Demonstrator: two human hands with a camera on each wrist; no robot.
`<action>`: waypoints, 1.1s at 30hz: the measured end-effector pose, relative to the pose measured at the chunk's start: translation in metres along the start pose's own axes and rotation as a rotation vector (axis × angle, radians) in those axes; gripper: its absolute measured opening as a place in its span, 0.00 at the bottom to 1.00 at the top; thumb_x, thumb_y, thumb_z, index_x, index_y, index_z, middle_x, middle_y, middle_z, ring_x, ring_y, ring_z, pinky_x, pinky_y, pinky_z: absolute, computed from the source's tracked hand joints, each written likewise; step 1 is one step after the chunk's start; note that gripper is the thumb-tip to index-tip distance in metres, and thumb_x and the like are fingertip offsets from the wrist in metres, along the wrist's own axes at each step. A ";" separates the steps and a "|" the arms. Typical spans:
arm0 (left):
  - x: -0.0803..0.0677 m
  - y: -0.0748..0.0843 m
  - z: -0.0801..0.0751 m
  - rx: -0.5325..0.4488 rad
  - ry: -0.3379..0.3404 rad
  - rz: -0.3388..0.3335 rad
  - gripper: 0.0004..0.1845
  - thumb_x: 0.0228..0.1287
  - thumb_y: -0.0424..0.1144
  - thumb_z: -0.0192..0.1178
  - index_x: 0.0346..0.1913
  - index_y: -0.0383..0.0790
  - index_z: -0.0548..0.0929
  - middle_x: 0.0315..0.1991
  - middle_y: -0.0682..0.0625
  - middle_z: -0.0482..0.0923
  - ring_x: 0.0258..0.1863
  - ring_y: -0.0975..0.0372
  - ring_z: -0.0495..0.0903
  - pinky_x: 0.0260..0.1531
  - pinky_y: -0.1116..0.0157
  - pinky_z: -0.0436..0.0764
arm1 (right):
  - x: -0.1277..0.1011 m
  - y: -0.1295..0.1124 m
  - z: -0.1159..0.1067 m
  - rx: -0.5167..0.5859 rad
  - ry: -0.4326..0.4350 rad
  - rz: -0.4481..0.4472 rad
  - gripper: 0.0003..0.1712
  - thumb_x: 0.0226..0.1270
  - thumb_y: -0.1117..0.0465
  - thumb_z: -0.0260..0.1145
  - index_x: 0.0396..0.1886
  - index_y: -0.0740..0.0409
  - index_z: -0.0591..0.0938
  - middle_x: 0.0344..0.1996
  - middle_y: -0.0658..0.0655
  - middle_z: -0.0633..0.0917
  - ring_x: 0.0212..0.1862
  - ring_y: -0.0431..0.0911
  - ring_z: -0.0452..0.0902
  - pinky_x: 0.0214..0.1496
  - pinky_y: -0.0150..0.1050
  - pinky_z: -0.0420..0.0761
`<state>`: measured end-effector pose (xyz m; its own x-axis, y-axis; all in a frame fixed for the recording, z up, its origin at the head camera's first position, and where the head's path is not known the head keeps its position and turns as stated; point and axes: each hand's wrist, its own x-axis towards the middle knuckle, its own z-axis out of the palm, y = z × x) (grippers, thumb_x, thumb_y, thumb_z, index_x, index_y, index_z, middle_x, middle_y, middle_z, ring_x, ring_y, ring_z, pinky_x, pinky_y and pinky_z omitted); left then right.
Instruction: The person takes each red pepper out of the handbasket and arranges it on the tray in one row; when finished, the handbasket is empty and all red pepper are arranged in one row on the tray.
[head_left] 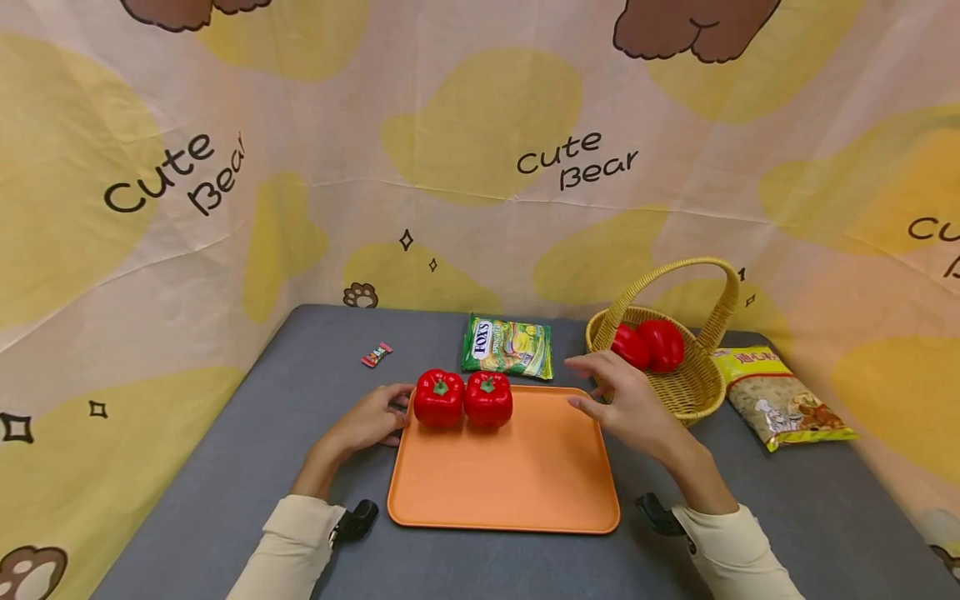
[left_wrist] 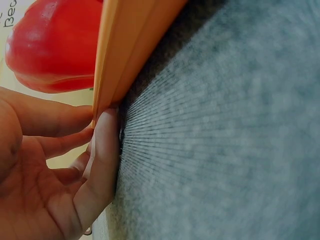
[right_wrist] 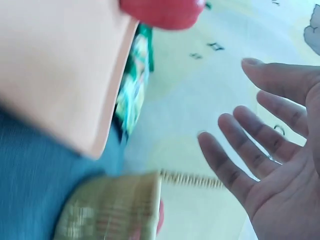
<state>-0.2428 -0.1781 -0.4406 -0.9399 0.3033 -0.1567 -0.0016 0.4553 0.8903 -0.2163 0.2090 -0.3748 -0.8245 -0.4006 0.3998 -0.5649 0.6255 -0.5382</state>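
The left hand (head_left: 371,423) rests on the grey table (head_left: 225,467) with relaxed fingertips (left_wrist: 102,135) touching the left rim of the orange tray (head_left: 502,475), gripping nothing. Two red peppers (head_left: 462,399) stand side by side, touching, at the tray's far edge, just beside that hand. The right hand (head_left: 626,404) hovers spread and empty above the tray's far right corner, next to the wicker basket (head_left: 693,387), which holds two more red peppers (head_left: 651,344); a green candy bag (head_left: 507,347) lies behind the tray.
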 end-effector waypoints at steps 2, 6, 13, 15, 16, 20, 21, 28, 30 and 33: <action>0.001 0.000 0.001 0.002 0.002 -0.006 0.27 0.63 0.26 0.49 0.67 0.29 0.65 0.53 0.36 0.71 0.43 0.52 0.80 0.33 0.54 0.86 | -0.005 0.007 -0.009 -0.012 0.018 -0.004 0.28 0.55 0.60 0.75 0.57 0.50 0.79 0.48 0.49 0.80 0.44 0.45 0.79 0.43 0.44 0.84; 0.002 -0.002 0.001 0.005 0.009 -0.012 0.27 0.63 0.25 0.48 0.67 0.27 0.65 0.53 0.35 0.70 0.44 0.50 0.79 0.33 0.53 0.86 | -0.010 0.021 -0.024 -0.013 0.047 0.007 0.26 0.55 0.61 0.75 0.55 0.54 0.80 0.47 0.52 0.81 0.44 0.50 0.81 0.44 0.47 0.84; 0.000 -0.001 0.000 -0.012 -0.001 -0.004 0.28 0.63 0.27 0.50 0.68 0.30 0.65 0.54 0.37 0.71 0.44 0.53 0.80 0.33 0.56 0.86 | -0.007 0.049 -0.045 -0.075 0.085 0.050 0.24 0.53 0.66 0.75 0.51 0.59 0.81 0.41 0.58 0.82 0.41 0.51 0.81 0.37 0.41 0.85; 0.001 -0.002 0.000 -0.010 -0.007 -0.005 0.28 0.64 0.28 0.51 0.68 0.31 0.65 0.54 0.37 0.71 0.44 0.53 0.80 0.33 0.57 0.86 | -0.004 0.058 -0.051 -0.091 0.068 0.092 0.25 0.54 0.65 0.75 0.52 0.59 0.80 0.43 0.59 0.82 0.42 0.52 0.81 0.38 0.36 0.84; 0.001 -0.003 0.000 -0.010 -0.007 -0.009 0.28 0.64 0.28 0.51 0.68 0.31 0.65 0.55 0.37 0.71 0.44 0.54 0.80 0.34 0.57 0.86 | -0.002 0.061 -0.054 -0.095 0.055 0.117 0.25 0.54 0.64 0.75 0.53 0.59 0.80 0.45 0.60 0.81 0.43 0.53 0.81 0.39 0.35 0.84; 0.002 -0.004 0.000 -0.004 -0.001 -0.017 0.28 0.64 0.28 0.51 0.68 0.32 0.66 0.54 0.37 0.71 0.43 0.54 0.80 0.33 0.58 0.86 | 0.005 0.075 -0.065 -0.088 -0.007 0.208 0.29 0.59 0.57 0.73 0.59 0.59 0.77 0.50 0.62 0.80 0.48 0.56 0.79 0.44 0.41 0.82; 0.002 -0.004 0.000 -0.003 0.001 -0.016 0.28 0.64 0.28 0.51 0.68 0.33 0.67 0.54 0.37 0.71 0.43 0.55 0.80 0.33 0.58 0.86 | 0.007 0.078 -0.067 -0.080 -0.023 0.230 0.30 0.59 0.55 0.72 0.60 0.59 0.76 0.51 0.63 0.80 0.49 0.57 0.79 0.45 0.45 0.81; 0.000 -0.001 0.001 -0.001 0.002 -0.004 0.27 0.63 0.28 0.51 0.67 0.32 0.67 0.54 0.37 0.70 0.43 0.54 0.79 0.31 0.57 0.86 | 0.020 0.092 -0.075 -0.039 -0.116 0.335 0.38 0.59 0.48 0.72 0.67 0.55 0.70 0.57 0.65 0.77 0.58 0.61 0.71 0.57 0.61 0.72; 0.000 -0.001 0.001 -0.003 0.008 -0.004 0.27 0.63 0.28 0.52 0.67 0.32 0.67 0.53 0.38 0.70 0.43 0.54 0.79 0.31 0.57 0.86 | 0.025 0.096 -0.075 -0.031 -0.135 0.350 0.40 0.58 0.48 0.72 0.68 0.54 0.69 0.58 0.65 0.76 0.60 0.61 0.70 0.59 0.62 0.70; 0.000 -0.001 0.000 -0.001 0.013 -0.005 0.27 0.63 0.28 0.52 0.67 0.32 0.68 0.53 0.38 0.70 0.42 0.54 0.79 0.31 0.57 0.86 | 0.032 0.100 -0.072 -0.014 -0.159 0.354 0.42 0.57 0.48 0.73 0.69 0.54 0.68 0.60 0.66 0.75 0.61 0.62 0.70 0.60 0.61 0.69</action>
<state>-0.2423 -0.1783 -0.4416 -0.9443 0.2900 -0.1553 -0.0064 0.4557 0.8901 -0.2964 0.3073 -0.3626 -0.9640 -0.2563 0.0705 -0.2448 0.7525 -0.6114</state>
